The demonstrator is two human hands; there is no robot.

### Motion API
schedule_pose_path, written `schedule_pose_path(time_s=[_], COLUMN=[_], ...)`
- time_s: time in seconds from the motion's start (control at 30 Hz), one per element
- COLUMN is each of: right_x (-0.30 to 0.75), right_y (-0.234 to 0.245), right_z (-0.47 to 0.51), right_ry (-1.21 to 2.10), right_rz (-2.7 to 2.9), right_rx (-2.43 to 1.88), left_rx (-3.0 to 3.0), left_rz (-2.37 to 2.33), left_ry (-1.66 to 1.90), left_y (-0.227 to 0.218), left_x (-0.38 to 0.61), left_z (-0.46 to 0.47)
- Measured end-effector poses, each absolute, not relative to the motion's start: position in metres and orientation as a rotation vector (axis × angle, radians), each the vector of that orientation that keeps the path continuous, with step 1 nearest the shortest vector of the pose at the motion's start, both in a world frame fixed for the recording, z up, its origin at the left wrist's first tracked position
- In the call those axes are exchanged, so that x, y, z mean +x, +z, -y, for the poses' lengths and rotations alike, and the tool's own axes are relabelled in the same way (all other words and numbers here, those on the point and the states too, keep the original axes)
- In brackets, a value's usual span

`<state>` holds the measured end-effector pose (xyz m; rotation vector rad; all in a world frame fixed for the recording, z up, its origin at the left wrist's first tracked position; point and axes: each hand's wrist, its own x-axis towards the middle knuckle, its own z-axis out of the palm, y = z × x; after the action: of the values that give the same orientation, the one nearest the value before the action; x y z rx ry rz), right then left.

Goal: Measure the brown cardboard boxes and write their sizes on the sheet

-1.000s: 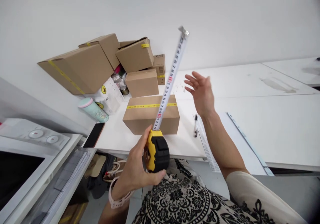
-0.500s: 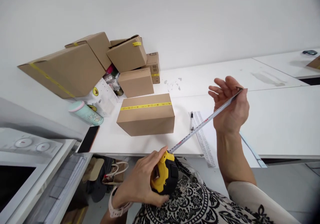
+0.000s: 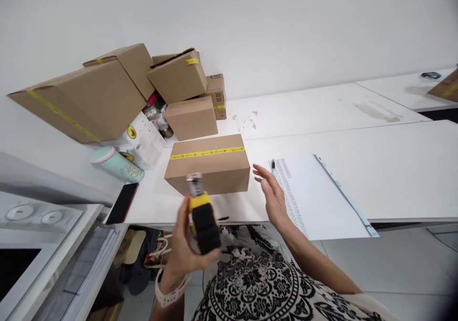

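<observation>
Tape measure (image 3: 205,228) in left hand (image 3: 182,252), between fingers and thumb.

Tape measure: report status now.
Left grip holds tape measure, blade end showing. Right grip open near taped cardboard box. Blade end hides part of box front.

I saw remotely a pale pink, slotted band (image 3: 172,295) at the wrist of the left hand (image 3: 183,250), a pale sleeve (image 3: 370,307) up the arm from the right hand (image 3: 275,206), and a cream garment (image 3: 252,279) printed with black floral medallion work.
</observation>
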<state>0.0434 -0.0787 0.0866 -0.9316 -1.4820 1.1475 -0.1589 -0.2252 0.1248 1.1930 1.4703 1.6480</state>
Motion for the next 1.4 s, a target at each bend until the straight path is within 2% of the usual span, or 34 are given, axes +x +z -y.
schedule_pose_path(time_s=[0.13,0.33,0.47,0.67,0.9,0.97,1.1,1.2,1.3,1.4], right_x=[0.046,0.031,0.035,0.05,0.049,0.062,0.093,0.104,0.1,0.093], right_y=[0.046,0.016,0.035,0.082,0.077,0.069,0.053,0.043,0.035,0.028], right_z=[0.055,0.048,0.047,0.035,0.0,-0.014,-0.04,-0.051,-0.051,-0.05], right_ry=[1.204,1.381,1.314,1.084,1.288,1.168,0.777,0.667,0.601,0.56], right_rz=[1.43,1.475,1.498,1.492,1.356,1.358,1.513,1.742,2.012,2.177], right_rx=[-1.091,-1.005,-0.969,-0.996,-1.071,-1.179,-1.682,-1.967,-2.035,-1.97], left_rx=[0.953,0.746,0.709,0.851,0.989,1.132,1.5,1.833,2.049,2.083], left_rz=[-1.452,-1.212,-1.124,-1.187,-1.635,-1.796,-2.169,-2.303,-2.346,-2.403], left_ry=[2.112,2.198,2.155,2.149,1.898,1.835,1.563,1.281,1.077,1.03], left_y=[0.107,0.077,0.081,0.121,0.13,0.134,0.146,0.149,0.144,0.136], left_x=[-0.201,-0.252,-0.256,-0.252,-0.248,-0.244,-0.223,-0.2,-0.182,-0.174], left_z=[0.209,0.178,0.173,0.16,0.13,0.126,0.119,0.112,0.103,0.099])
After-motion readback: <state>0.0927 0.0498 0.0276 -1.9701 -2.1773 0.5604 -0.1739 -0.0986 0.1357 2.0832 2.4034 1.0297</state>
